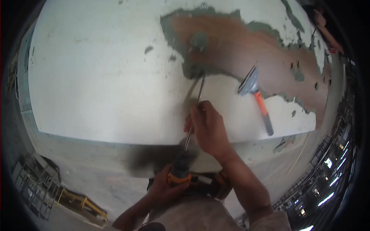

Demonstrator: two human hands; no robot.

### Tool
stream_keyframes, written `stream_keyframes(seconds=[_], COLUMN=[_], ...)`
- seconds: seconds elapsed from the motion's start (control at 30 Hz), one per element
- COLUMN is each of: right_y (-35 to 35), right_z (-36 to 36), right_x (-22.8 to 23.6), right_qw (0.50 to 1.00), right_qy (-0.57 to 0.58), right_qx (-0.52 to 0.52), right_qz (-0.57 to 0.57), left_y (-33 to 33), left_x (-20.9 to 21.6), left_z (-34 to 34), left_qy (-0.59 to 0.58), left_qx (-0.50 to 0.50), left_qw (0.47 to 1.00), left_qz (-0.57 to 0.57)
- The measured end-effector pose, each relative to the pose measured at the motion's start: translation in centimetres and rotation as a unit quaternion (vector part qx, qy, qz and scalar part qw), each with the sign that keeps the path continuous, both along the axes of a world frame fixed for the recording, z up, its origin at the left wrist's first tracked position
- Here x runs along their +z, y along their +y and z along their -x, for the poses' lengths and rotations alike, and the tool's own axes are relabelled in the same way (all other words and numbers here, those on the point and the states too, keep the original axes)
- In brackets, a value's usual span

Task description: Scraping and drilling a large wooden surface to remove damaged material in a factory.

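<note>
My left hand (158,185) is closed around the body of an orange and black power drill (179,178), held close in front of me. A long thin metal bit (201,89) runs up and away from the drill. My right hand (208,126) grips the bit partway along, its fingers pinched around the shaft. The bit's tip meets the lower edge of a stripped patch on a large white-coated panel (104,84). Brown surface (227,42) with ragged green edges shows there. To the right of my right hand lies a scraper (259,101) with a wide grey head and an orange and black handle.
The panel's near edge runs across in front of me. Another person's arm (327,32) reaches in at the far right. Metal racks (36,184) and a yellow frame (83,202) stand on the floor at lower left. More equipment lines the right side.
</note>
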State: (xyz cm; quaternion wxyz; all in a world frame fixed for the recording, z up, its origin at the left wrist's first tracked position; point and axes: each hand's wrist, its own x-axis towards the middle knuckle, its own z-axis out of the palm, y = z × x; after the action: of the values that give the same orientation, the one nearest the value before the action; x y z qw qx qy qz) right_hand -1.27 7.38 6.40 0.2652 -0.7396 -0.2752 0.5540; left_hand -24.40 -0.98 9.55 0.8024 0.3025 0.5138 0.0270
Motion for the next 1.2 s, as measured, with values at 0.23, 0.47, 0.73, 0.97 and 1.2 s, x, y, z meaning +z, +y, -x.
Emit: stream_keyframes(seconds=[0.23,0.47,0.73,0.97,1.2], right_y=[-8.6,-18.9,-28.4,-40.4,-42.6], right_z=[0.7,2.7,1.0,2.5,-0.6], right_x=[2.9,9.6,9.1,5.6,2.8], right_qw=[0.994,0.899,0.959,0.794,0.885], right_qy=[-0.015,-0.205,-0.188,0.211,0.052], right_qx=[0.044,0.326,-0.164,-0.488,-0.435], right_qz=[-0.103,-0.207,-0.134,-0.294,-0.155], left_y=[0.8,1.1,2.3,10.9,10.7], left_x=[-0.4,6.5,8.2,-1.1,-3.9], left_z=[0.5,-0.4,-7.4,-17.2,-30.2], left_qy=[0.040,-0.016,-0.179,-0.057,-0.165], left_qx=[-0.081,-0.002,-0.375,-0.077,-0.360], left_qw=[0.985,0.999,0.890,0.832,0.396], left_qz=[-0.146,-0.052,-0.189,-0.547,-0.829])
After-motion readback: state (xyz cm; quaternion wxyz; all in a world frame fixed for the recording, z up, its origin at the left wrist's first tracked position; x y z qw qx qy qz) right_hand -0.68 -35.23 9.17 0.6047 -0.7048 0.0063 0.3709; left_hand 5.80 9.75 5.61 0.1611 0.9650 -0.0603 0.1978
